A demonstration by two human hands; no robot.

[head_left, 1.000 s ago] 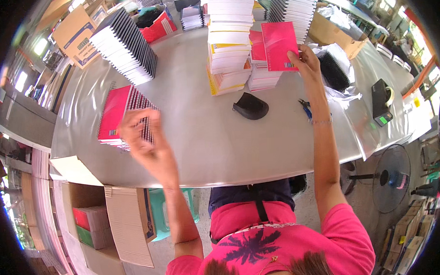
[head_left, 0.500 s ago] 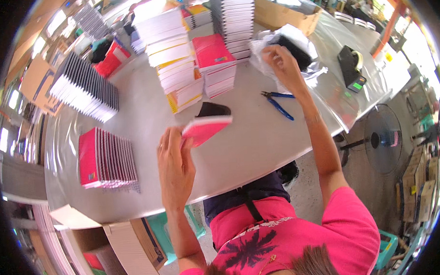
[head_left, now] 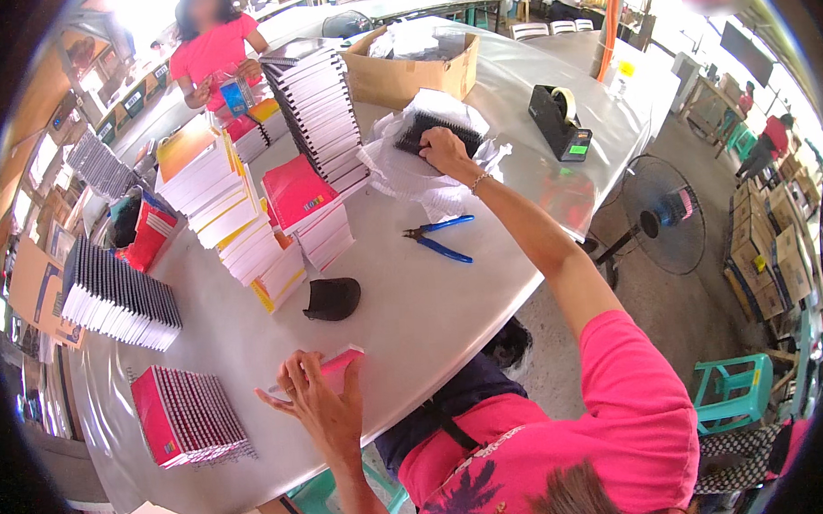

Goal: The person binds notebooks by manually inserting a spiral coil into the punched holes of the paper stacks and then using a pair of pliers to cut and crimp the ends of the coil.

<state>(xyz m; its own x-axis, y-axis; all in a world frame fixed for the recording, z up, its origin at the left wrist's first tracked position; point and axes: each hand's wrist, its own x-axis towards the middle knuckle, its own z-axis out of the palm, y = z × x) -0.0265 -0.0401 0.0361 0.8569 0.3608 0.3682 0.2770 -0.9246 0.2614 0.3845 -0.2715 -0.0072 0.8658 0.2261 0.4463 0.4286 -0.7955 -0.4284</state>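
Note:
My left hand (head_left: 321, 401) is low over the table's near side, its thumb and fingers around a thin pink-covered notebook (head_left: 344, 358) seen nearly edge-on; part of it is hidden behind my fingers. My right hand (head_left: 446, 149) reaches far forward, its fingers closed at a bundle of black binding combs (head_left: 416, 134). Crumpled white paper (head_left: 399, 173) surrounds the bundle. Blue-handled cutters (head_left: 443, 239) lie open between my arms. A curved black piece (head_left: 332, 299) rests ahead of my left hand. Left of that hand stands a row of bound pink notebooks (head_left: 190, 414).
Tall stacks of loose pads (head_left: 233, 209), a pink-topped pile (head_left: 305, 193) and a spiral-bound stack (head_left: 320, 115) stand ahead. A tape dispenser (head_left: 559, 125) and cardboard box (head_left: 414, 76) sit farther back. Beside the table is a fan (head_left: 650, 221). Another person (head_left: 214, 55) works across the table.
My view has shifted to the right. My right hand has come down onto the black combs. My left hand has lowered the pink notebook toward the table.

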